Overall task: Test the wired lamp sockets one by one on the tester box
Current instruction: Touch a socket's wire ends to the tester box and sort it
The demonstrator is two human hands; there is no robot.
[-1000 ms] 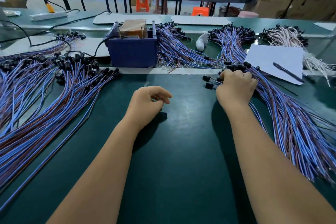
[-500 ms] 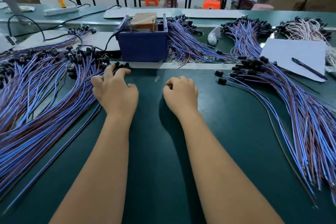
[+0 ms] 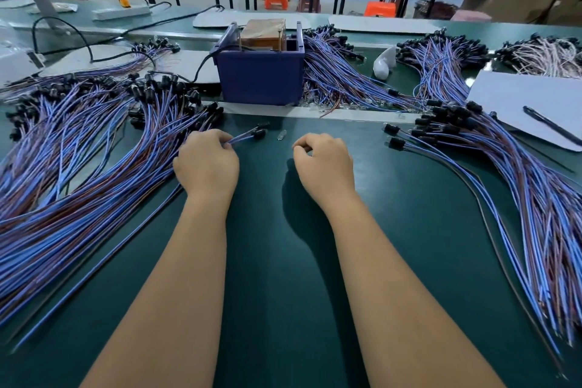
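Observation:
The blue tester box (image 3: pixel 260 79) stands at the middle back of the green table. My left hand (image 3: pixel 206 164) pinches the blue and brown wires of a few lamp sockets (image 3: pixel 259 131), whose black heads point toward the box. A large pile of wired sockets (image 3: pixel 94 135) fans out on the left, and another pile (image 3: pixel 491 161) on the right. My right hand (image 3: pixel 324 161) rests on the table with curled fingers and holds nothing that I can see. A small clear bulb (image 3: pixel 281 135) lies between my hands.
Behind the box lie further wire bundles (image 3: pixel 340 79) and a white object (image 3: pixel 385 61). A white sheet (image 3: pixel 519 98) with a black pen (image 3: pixel 549 126) sits at the right. A power strip (image 3: pixel 121 12) and black cable (image 3: pixel 78 38) run at the back left.
My left hand has drawn a few sockets out of the left pile and now pinches their wires. My right hand stayed near the table's middle, fingers curled.

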